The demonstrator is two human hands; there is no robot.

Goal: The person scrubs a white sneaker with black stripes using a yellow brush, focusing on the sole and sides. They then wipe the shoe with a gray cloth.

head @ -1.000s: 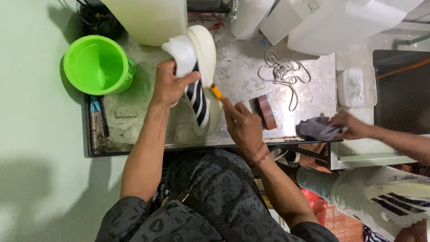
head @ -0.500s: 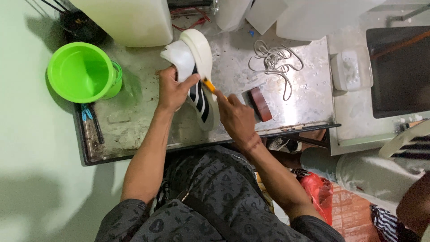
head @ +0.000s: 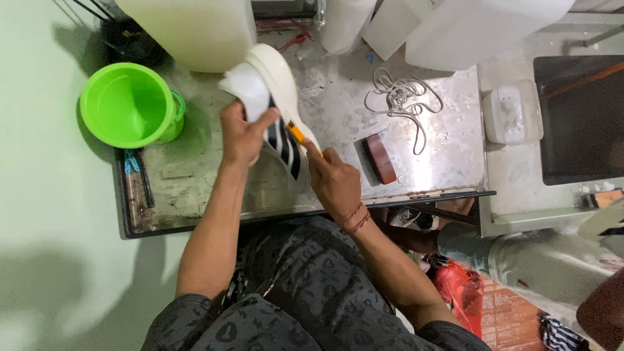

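My left hand (head: 242, 135) grips a white sneaker with black stripes (head: 273, 91), held on its side with the pale sole facing right, over a wet metal tray table (head: 195, 188). My right hand (head: 335, 179) holds a small brush with an orange handle (head: 296, 132) against the shoe's side, just below the sole edge. Both hands are close together at the middle of the tray.
A bright green bucket (head: 127, 104) stands at the tray's left. White laces (head: 403, 97) and a brown brush block (head: 379, 158) lie to the right. Large white containers (head: 195, 29) line the back. Another person's leg (head: 520, 257) is at the right.
The other person's hand and dark cloth at the right have gone from view. My hands keep the shoe and brush; the right hand has shifted slightly along the shoe.
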